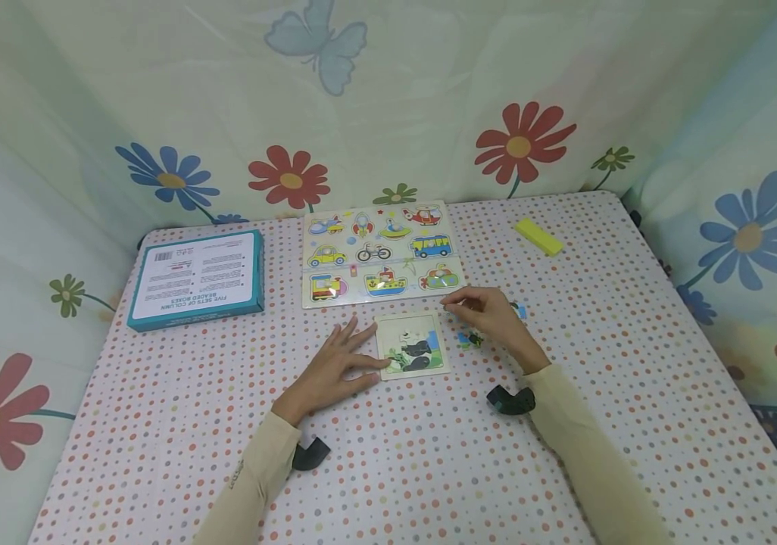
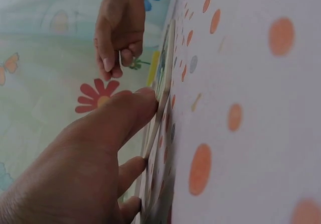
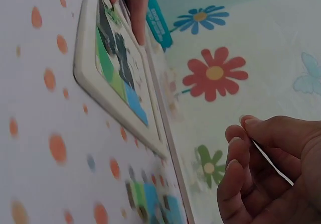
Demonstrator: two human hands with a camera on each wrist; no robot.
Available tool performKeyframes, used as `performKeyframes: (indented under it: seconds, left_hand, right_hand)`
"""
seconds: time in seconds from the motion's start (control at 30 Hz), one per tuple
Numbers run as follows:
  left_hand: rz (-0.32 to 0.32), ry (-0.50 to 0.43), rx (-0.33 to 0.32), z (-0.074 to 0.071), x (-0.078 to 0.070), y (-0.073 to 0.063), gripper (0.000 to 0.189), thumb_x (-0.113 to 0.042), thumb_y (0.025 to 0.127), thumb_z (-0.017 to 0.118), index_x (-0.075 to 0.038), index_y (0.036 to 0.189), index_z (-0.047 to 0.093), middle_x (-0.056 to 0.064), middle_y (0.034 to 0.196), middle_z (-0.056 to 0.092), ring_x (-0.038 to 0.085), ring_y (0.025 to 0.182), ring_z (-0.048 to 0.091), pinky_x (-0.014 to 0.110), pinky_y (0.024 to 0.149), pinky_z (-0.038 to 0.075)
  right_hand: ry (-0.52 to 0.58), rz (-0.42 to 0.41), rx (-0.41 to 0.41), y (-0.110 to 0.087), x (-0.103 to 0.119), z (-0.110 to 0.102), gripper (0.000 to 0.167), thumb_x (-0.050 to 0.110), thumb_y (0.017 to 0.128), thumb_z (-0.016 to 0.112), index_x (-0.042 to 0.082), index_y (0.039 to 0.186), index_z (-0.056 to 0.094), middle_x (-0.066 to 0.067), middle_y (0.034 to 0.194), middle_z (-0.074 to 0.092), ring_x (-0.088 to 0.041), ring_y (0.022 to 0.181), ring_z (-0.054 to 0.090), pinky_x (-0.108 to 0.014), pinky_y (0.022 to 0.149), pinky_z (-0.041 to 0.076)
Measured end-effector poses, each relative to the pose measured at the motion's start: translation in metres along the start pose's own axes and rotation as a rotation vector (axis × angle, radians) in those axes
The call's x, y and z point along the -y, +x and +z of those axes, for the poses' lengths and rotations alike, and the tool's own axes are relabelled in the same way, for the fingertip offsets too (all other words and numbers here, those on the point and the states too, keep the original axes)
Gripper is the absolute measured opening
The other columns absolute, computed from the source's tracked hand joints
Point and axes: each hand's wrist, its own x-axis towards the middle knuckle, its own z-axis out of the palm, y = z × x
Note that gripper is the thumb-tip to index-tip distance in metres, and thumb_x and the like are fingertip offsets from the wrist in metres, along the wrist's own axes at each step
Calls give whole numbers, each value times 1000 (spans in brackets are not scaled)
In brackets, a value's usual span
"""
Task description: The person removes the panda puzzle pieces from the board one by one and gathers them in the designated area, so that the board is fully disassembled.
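Observation:
A square puzzle board with a pale frame lies on the table, with panda picture pieces set in its lower and right parts. My left hand rests at its left side, fingers spread, the thumb and fingertips touching the frame. In the left wrist view, the left thumb lies on the board's edge. My right hand hovers past the board's upper right corner. Its thumb and index fingertips meet, other fingers curled, with nothing visible between them. Loose puzzle pieces lie under and beside this hand.
Behind the board lies a larger vehicle picture puzzle. A teal-edged box stands at the back left, and a yellow block at the back right. Flowered curtains hang around the dotted tablecloth.

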Motion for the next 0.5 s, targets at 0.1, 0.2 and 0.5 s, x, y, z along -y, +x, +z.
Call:
performKeyframes:
  seconds: [0.1,0.2,0.5]
  left_hand:
    - [-6,2,7,0,0,0,30,-48,92,58,-36,119,68,-6,157,26,22,148,0,45,120,0]
    - [-10,5,14,-1,0,0,31,-48,93,58,-37,120,67,-6,157,25,23,148,0,46,120,0]
    - [-3,2,0,-2,-5,2,33,-46,93,59,-37,123,65,-3,158,26,27,148,3,48,120,0]
  right_hand:
    - [-35,-4,20,4,0,13,21,13,94,62,0,108,70,-16,105,68,-24,70,57,-24,60,47]
    - [-100,-20,42,7,-5,27,17,13,93,64,6,105,72,-10,103,69,-18,70,55,-24,60,46]
    - [-200,18,59,5,1,48,15,12,92,63,13,103,74,0,98,70,-16,71,54,-28,64,46]
